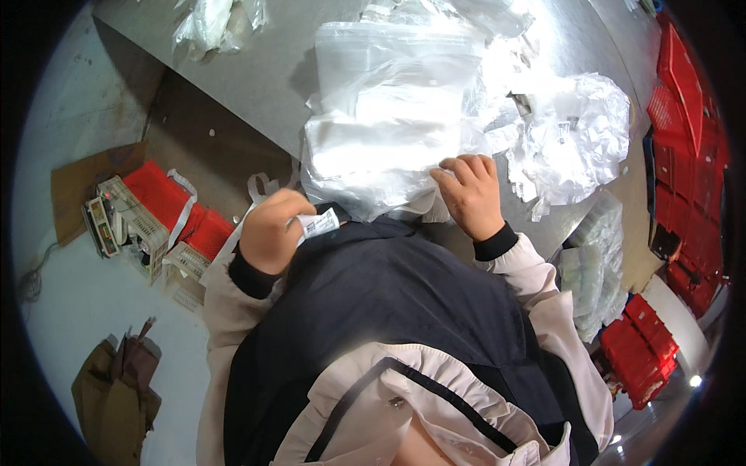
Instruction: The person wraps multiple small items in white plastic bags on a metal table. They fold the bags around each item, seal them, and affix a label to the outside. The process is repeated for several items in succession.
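Observation:
My left hand point(270, 232) is closed around a small white printed label point(319, 225), which sticks out between thumb and fingers above my dark apron point(384, 279). A stack of clear plastic bags point(384, 145) lies before me, its near edge hanging over the table edge towards my lap. At that stack's near right corner rests my right hand point(468, 195), fingers curled and fingertips at the plastic. Whether it pinches a bag I cannot tell. Right of it spreads a crumpled heap of white label backing or thin plastic point(574, 143).
The metal table point(250, 87) carries another plastic bundle point(207, 26) at far left. Red crates point(685, 192) stand along the right, with wrapped plastic packs point(594, 268) nearer me. Baskets point(137, 218) and a brown cloth or cardboard piece point(119, 384) are on the left.

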Available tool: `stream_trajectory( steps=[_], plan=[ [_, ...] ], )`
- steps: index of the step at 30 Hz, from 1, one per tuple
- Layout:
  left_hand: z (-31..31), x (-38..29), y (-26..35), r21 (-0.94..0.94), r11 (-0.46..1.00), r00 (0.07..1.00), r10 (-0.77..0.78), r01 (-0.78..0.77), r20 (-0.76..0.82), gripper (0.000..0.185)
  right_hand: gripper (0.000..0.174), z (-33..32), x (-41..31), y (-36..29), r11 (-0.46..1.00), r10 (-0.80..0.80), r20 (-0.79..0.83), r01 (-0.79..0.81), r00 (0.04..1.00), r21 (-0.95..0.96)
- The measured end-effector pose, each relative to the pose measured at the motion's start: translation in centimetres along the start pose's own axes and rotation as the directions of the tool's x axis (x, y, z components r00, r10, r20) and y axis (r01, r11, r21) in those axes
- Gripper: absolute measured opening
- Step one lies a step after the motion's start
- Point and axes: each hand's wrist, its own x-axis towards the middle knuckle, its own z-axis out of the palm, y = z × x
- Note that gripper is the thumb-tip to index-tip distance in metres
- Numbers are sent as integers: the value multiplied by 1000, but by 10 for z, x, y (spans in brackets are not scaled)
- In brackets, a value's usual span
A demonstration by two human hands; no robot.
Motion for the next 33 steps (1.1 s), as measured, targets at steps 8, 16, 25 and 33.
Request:
stream_trajectory(
  steps=[8,16,25,33],
  plan=[
    [61,105,10,-372,910,982,-185,184,33,18,22,41,-7,-16,956,-17,-89,42,996,291],
    [92,138,-28,26,945,945,-325,326,-45,31,19,63,-8,-9,895,37,-76,1,996,446],
    [-6,53,-29,-422,750,840,-326,510,434,14,8,39,17,-10,880,144,45,-149,989,451],
    [5,20,-27,-505,774,915,-393,382,89,22,22,-68,88,37,968,250,-688,-201,682,153]
  ],
)
